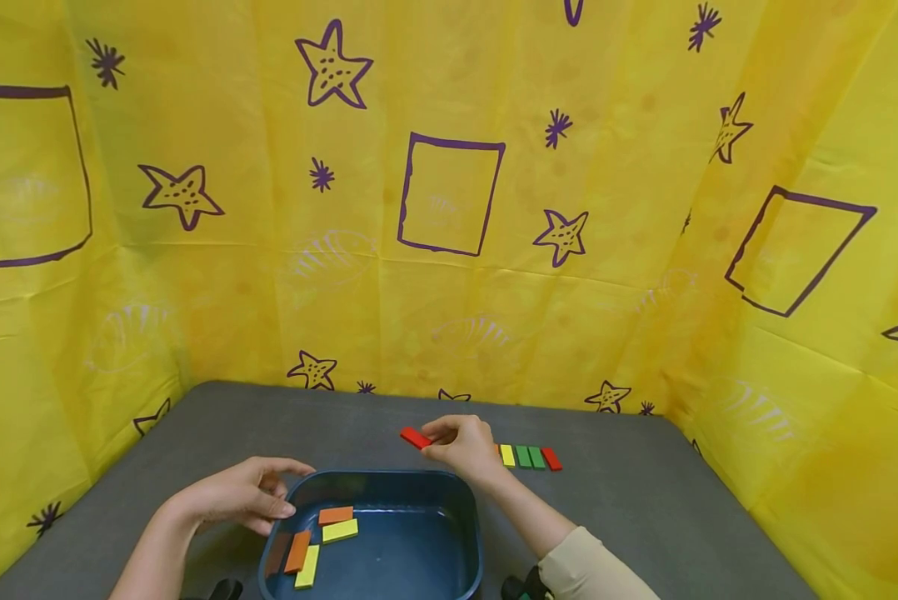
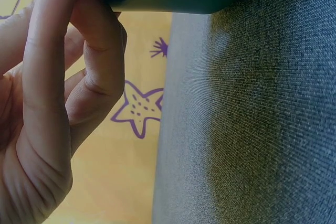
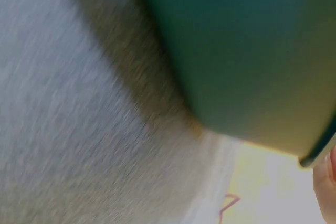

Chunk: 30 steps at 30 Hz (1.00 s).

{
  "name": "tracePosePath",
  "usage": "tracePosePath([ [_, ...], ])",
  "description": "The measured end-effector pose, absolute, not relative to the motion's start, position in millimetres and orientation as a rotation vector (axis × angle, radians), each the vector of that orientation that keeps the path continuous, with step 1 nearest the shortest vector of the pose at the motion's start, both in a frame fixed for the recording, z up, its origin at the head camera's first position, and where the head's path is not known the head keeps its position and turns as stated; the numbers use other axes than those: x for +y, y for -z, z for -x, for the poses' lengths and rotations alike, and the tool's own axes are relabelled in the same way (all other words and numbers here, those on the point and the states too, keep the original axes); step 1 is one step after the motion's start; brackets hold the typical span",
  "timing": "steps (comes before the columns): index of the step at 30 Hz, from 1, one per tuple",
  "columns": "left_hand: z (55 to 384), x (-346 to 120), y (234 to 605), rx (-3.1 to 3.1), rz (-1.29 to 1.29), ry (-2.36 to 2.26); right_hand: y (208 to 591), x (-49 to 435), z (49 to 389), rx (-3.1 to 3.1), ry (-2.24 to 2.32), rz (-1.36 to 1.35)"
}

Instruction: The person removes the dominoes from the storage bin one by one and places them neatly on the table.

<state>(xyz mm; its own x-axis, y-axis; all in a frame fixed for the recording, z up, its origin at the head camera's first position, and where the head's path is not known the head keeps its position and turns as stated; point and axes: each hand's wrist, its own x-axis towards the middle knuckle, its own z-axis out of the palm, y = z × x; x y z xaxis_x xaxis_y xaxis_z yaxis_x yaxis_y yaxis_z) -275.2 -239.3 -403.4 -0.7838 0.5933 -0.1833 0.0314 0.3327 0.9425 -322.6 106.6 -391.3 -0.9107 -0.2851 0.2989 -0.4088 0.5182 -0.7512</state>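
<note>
Jutting leftward from the right grip [image 1: 460,446] is a red block [image 1: 413,437].

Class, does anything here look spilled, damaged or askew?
Nothing looks spilled or damaged. The four orange and yellow blocks in the blue bin lie at angles, unlike the neat row of blocks on the table, but that seems ordinary.

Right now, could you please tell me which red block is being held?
It is the red block pinched by the right hand; the other visible red block lies on the table, next to a green block.
</note>
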Motion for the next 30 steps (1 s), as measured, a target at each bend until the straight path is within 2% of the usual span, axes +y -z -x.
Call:
tracePosePath([
  [17,275.8,-240.1,403.4,2.088,-0.561,-1.466,407.5,155.9,350.0,-2.501,-1.298,-0.208],
  [30,276.0,-239.6,401.8,2.085,-0.553,-1.460,414.3,193.9,358.4,-2.493,-1.249,0.032],
])
